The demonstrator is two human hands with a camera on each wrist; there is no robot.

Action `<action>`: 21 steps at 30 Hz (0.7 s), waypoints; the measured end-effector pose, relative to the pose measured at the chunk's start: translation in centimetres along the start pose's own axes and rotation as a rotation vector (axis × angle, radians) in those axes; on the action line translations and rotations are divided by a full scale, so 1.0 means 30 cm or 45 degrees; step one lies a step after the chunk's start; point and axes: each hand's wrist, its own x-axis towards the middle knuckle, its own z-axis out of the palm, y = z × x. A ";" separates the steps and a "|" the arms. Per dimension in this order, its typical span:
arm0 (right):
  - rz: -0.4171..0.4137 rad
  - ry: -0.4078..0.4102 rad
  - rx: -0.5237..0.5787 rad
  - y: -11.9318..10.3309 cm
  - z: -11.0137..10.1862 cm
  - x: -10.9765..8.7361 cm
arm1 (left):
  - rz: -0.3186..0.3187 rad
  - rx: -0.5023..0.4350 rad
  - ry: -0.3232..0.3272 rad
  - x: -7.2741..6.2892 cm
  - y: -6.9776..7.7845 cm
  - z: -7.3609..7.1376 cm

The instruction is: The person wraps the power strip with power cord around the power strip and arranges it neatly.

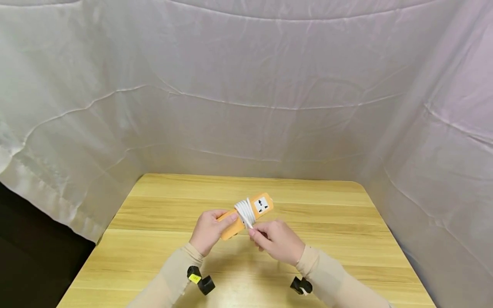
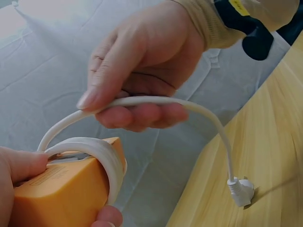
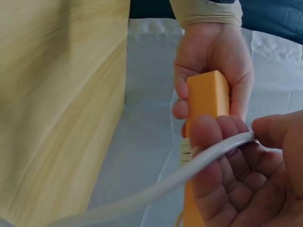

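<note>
An orange power strip [image 1: 230,231] is held tilted over the table, its white socket face [image 1: 261,204] upward at the far end. Several turns of white cord [image 1: 244,210] wrap round its middle. My left hand [image 1: 208,231] grips the near end, thumb lying by the coils. On the other side my right hand [image 1: 279,241] pinches the loose length of cord [image 3: 180,177] between thumb and fingers. From there the cord arcs down to a white plug [image 2: 240,191], which overlaps the tabletop in the left wrist view.
The light wood table [image 1: 327,248] spreads beneath both hands, with rounded far corners. Pale grey fabric curtains [image 1: 262,128] enclose the back and sides. A dark gap [image 1: 34,244] shows at the lower left. Black camera mounts [image 1: 201,280] sit on both sleeved wrists.
</note>
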 end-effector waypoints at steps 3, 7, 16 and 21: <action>0.016 -0.047 0.027 0.004 0.010 -0.007 | -0.026 -0.040 -0.011 -0.001 0.001 -0.003; 0.059 -0.103 0.059 0.009 0.021 -0.014 | -0.034 -0.077 -0.023 0.000 0.002 -0.008; 0.103 -0.183 0.055 0.017 0.048 -0.024 | -0.047 -0.205 -0.117 -0.013 0.011 -0.013; 0.059 -0.205 0.029 0.035 0.061 -0.028 | -0.030 -0.271 -0.193 -0.022 0.017 -0.022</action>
